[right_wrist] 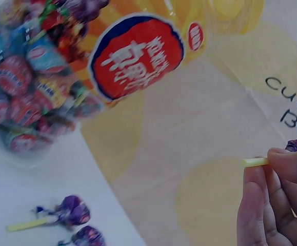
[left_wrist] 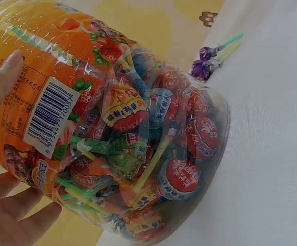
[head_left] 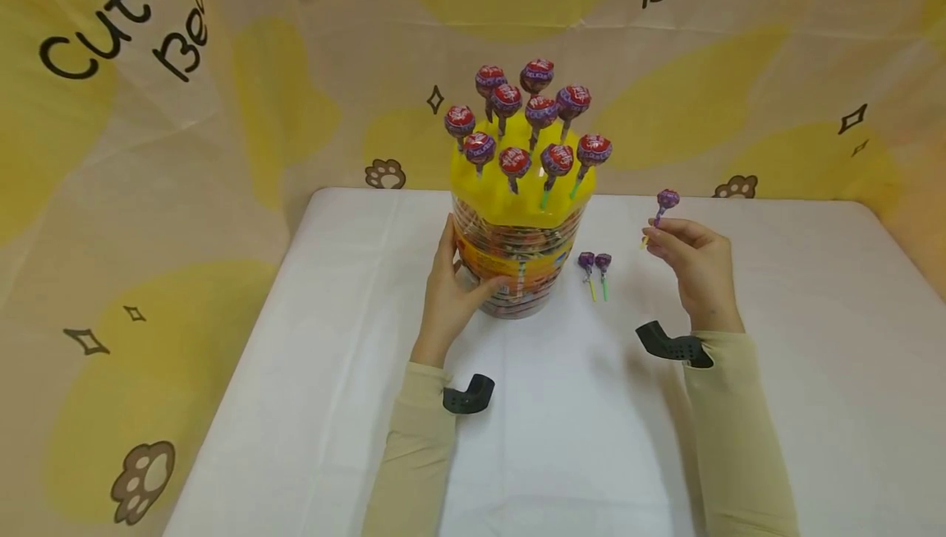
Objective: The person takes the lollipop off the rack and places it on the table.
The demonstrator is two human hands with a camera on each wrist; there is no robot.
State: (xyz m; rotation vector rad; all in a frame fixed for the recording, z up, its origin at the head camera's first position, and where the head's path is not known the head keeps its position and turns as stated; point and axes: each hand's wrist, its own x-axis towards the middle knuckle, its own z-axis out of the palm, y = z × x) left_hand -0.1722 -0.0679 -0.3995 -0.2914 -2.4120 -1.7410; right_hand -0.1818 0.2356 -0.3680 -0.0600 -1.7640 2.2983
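Observation:
A clear plastic jar [head_left: 517, 274] of wrapped lollipops stands upright, with several purple-and-red lollipops [head_left: 542, 112] sticking up from its yellow lid [head_left: 502, 207]. My left hand [head_left: 454, 295] holds the jar's lower left side, thumb across the front. In the left wrist view, the thumb [left_wrist: 3, 82] lies beside the barcode on the orange label. Right of the jar, my right hand [head_left: 698, 262] pinches a purple lollipop [head_left: 668, 199] by its stick, head up, above the table. In the right wrist view, the yellow stick end [right_wrist: 255, 162] pokes out past the fingertips.
Two purple lollipops [head_left: 595, 261] lie side by side on the white table [head_left: 355, 340] between the jar and my right hand. Behind the table's back edge hangs a yellow patterned cloth [head_left: 680, 94]. Black bands [head_left: 473, 395] sit at both wrists.

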